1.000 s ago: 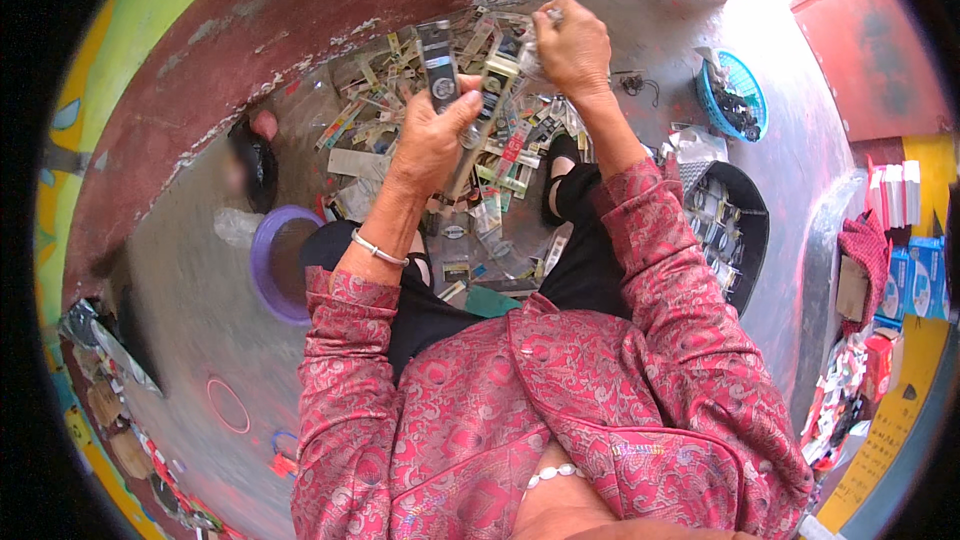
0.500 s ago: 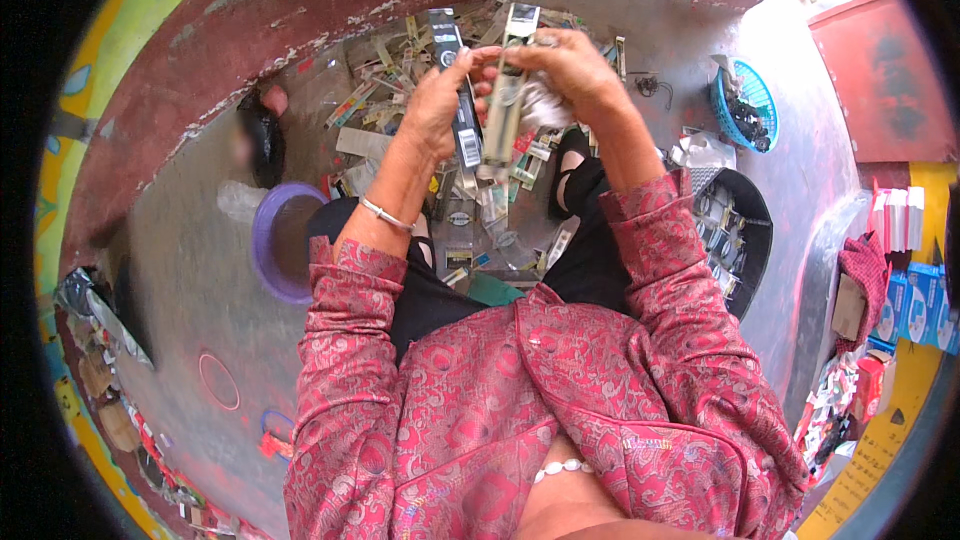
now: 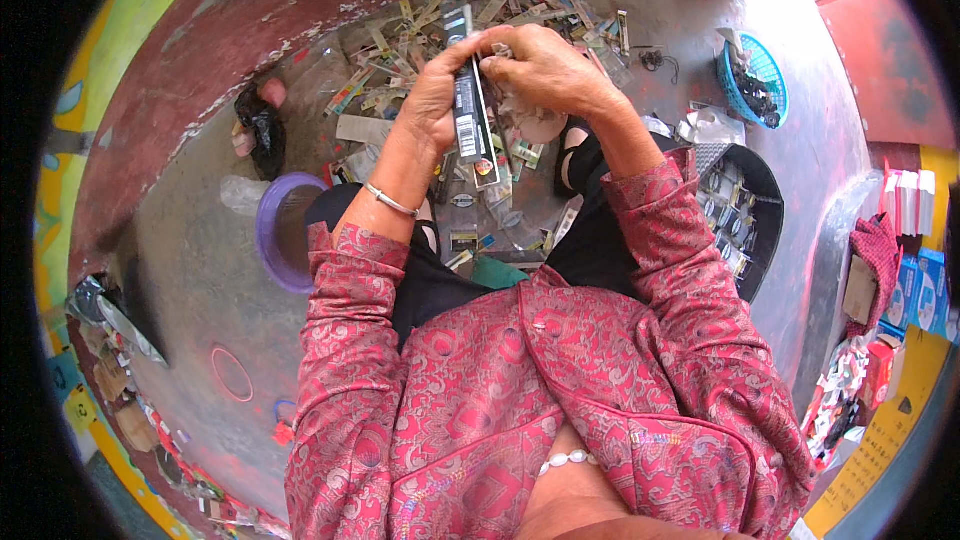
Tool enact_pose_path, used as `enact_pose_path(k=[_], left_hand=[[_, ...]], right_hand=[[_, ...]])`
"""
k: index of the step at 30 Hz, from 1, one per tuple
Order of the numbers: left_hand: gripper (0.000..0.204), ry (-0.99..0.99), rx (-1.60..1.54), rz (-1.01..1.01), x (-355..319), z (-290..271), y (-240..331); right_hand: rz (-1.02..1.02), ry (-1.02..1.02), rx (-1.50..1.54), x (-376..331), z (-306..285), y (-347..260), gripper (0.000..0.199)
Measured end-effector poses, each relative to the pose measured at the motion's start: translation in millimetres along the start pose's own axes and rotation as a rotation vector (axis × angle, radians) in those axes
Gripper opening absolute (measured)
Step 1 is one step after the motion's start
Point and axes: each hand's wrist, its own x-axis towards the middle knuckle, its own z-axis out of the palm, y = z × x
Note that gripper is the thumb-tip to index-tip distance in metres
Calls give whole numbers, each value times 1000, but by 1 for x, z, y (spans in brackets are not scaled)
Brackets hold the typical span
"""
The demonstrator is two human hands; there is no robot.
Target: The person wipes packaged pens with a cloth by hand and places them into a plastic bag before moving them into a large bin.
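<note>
In front of me, my left hand (image 3: 430,105) is closed round a long, narrow black package (image 3: 467,110) with a barcode label near its lower end. A second strip with a light edge lies against its right side; most of it is hidden. My right hand (image 3: 550,70) meets the package near its upper part, thumb and fingers bent inward. Something whitish and crumpled (image 3: 532,122) shows under that palm, too covered to name. Below and beyond both hands, a heap of similar narrow packages (image 3: 400,45) is spread over the floor.
A black tub (image 3: 765,225) of packages stands by my right leg, a purple basin (image 3: 275,250) by my left. Farther right is a blue basket (image 3: 760,85) with dark items. A black bag (image 3: 265,135) lies left of the heap. Boxes (image 3: 915,290) line the right wall.
The pale narrow package that my right hand held apart no longer shows separately. My right hand has moved left against the black package, which my left hand still holds.
</note>
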Motion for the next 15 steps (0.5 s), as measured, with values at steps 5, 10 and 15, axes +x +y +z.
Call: enact_pose_path(k=[5, 10, 15], left_hand=[[21, -103, -241, 96, 4, 4, 7], [22, -94, -364, 146, 7, 2, 12], [22, 277, 2, 344, 7, 5, 15]], right_hand=[[89, 88, 854, -2, -13, 9, 21], [204, 444, 1187, 3, -30, 14, 20], [-145, 182, 699, -1, 4, -10, 35]])
